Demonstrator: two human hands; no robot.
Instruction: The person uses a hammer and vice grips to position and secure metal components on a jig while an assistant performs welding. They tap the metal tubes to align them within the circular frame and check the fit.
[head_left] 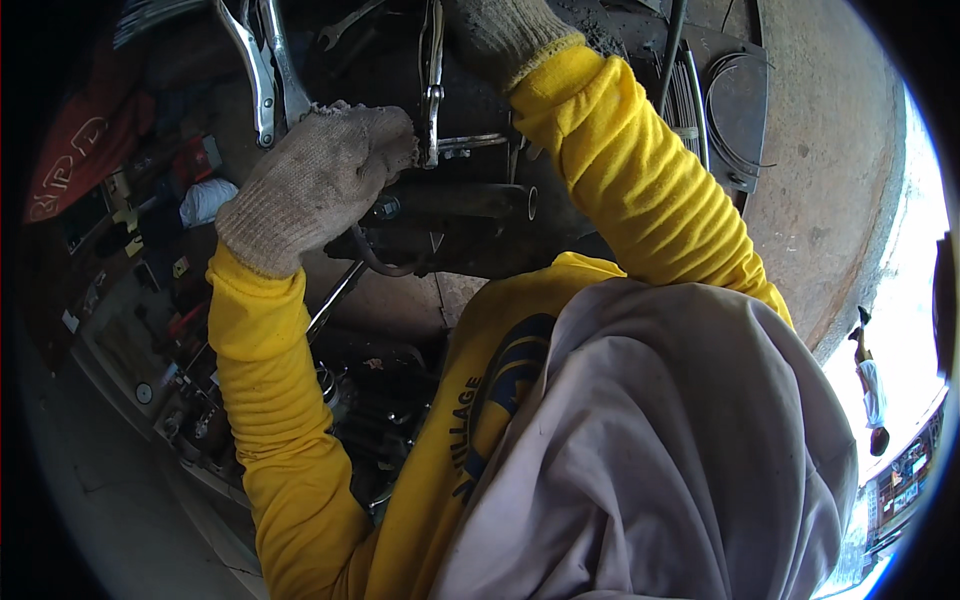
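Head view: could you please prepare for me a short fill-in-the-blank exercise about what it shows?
1. Both sleeves are ____.
2. The left hand and the right hand each wear a knitted ____.
3. The pliers at the upper left are nearer to the ____ hand.
4. The wire coil is nearer to the ____ hand.

Missing words: yellow; glove; left; right
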